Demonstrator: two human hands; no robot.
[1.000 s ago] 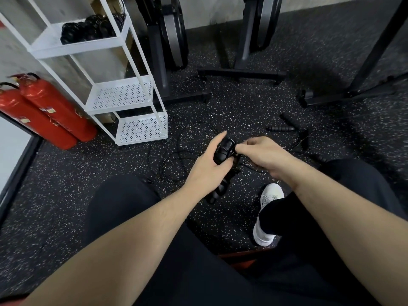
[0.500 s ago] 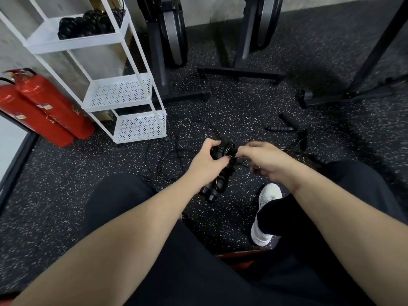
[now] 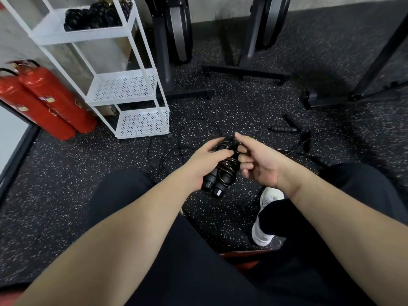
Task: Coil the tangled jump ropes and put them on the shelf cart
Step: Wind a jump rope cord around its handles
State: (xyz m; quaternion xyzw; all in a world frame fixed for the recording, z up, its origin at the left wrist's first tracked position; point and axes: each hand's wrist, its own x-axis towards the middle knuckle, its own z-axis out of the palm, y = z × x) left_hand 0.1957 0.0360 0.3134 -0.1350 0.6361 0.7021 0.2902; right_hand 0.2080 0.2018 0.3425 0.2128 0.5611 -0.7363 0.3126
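My left hand [image 3: 204, 159] grips a black jump rope bundle [image 3: 223, 173], two handles side by side with cord wound round them, held above the floor. My right hand [image 3: 257, 161] is against the bundle's upper end, fingers curled round the cord there. More black jump ropes [image 3: 176, 151] lie tangled on the floor beyond, with loose handles [image 3: 282, 129] to the right. The white shelf cart [image 3: 123, 87] stands at upper left; its top tier holds several coiled black ropes [image 3: 95, 16].
Two red fire extinguishers [image 3: 44, 100] lean left of the cart. Black exercise machine bases [image 3: 245, 71] stand along the far wall, and a black frame leg [image 3: 353, 98] at right. My knees and a white shoe [image 3: 265, 215] fill the foreground on speckled rubber flooring.
The bundle has tilted, its handle ends now nearer me. My right hand has shifted round the upper end of the bundle, carrying cord around it. The view has tipped slightly.
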